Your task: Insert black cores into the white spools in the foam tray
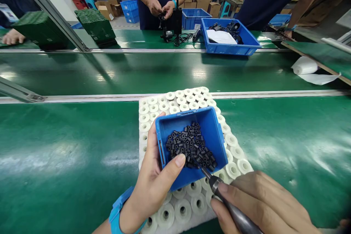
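My left hand (157,177), with a blue band at the wrist, grips a small blue plastic bin (212,128) by its left wall, thumb over the near rim. A heap of small black hollow cylinders (189,142) lies inside. Between the fingers of my right hand (260,201) is a screwdriver (233,208) with a dark handle and a metal collar. Its thin shaft points into the bin, and the tip is hidden among the black pieces. Under the bin is a white foam tray (178,228) filled with rows of white flanged round parts (165,215).
The tray rests on a green work surface (68,153); a green conveyor strip (137,73) runs beyond a white rail. Across it stand stacked green boards (95,27) and a blue crate (233,47) of black parts. A co-worker's hands (161,7) handle a small dark item.
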{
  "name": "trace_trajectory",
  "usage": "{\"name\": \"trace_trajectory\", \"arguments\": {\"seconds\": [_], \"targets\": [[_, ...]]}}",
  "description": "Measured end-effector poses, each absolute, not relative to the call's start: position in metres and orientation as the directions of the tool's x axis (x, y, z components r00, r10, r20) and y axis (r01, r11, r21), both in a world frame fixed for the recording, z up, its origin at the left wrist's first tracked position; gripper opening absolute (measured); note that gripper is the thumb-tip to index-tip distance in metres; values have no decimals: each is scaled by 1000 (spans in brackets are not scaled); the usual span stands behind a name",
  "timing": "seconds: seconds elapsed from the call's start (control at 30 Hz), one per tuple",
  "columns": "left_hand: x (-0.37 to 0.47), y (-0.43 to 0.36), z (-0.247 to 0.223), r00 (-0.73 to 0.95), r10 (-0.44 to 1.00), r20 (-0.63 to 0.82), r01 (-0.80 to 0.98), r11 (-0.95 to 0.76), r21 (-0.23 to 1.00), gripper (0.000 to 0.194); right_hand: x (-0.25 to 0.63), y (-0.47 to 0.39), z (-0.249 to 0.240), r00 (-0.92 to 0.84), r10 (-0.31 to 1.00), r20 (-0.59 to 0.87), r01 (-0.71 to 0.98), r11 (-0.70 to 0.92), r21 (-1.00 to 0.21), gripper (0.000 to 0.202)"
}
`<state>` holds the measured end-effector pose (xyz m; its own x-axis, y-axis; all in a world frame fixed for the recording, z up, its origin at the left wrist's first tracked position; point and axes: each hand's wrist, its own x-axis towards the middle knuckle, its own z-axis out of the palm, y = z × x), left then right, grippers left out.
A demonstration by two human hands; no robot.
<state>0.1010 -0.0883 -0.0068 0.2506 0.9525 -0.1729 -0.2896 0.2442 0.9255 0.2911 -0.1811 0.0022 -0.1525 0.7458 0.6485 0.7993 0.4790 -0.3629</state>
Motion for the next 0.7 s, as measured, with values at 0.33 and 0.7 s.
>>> {"name": "trace_trajectory", "arguments": {"seconds": [0.33,0.7], "targets": [[103,-91,-6,229,962,-148,-216,198,956,81,280,-172,3,-217,737,640,864,450,-225,22],[94,-83,-21,361,919,-158,-281,268,921,85,288,-176,-16,-225,663,714,829,516,-218,22]]}}
